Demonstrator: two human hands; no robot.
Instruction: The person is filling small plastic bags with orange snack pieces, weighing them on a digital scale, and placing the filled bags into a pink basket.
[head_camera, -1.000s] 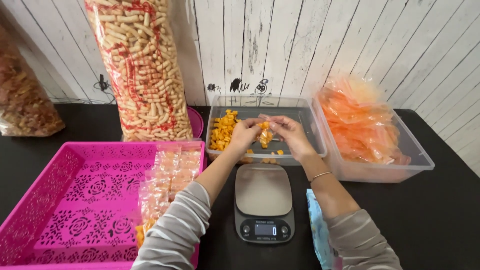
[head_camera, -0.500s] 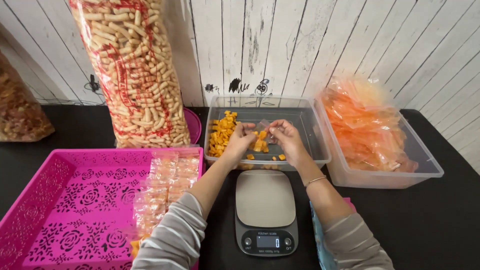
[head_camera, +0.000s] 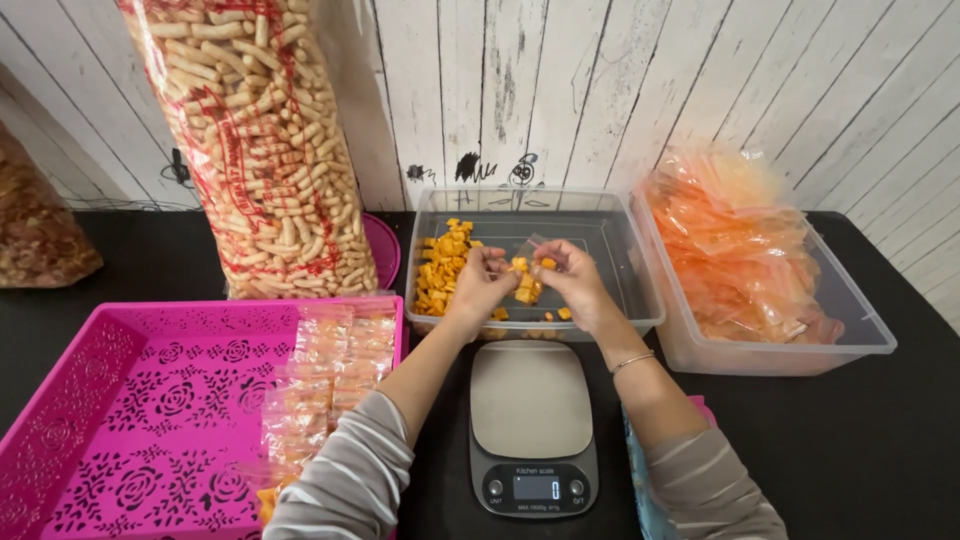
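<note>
Left hand (head_camera: 480, 278) and right hand (head_camera: 572, 277) both pinch a small clear bag (head_camera: 526, 282) of orange pieces, held over the middle bin (head_camera: 620, 262). Loose pieces (head_camera: 443, 267) lie at the bin's left. Scale (head_camera: 531, 425) sits near, pink tray (head_camera: 130, 400) left, on the desk (head_camera: 880, 440).

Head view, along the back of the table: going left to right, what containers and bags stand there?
Bag of brownish snacks at the left edge → tall clear bag of pale stick snacks → clear tub with orange cubes, where both hands work → clear tub heaped with orange-tinted empty bags.
</note>
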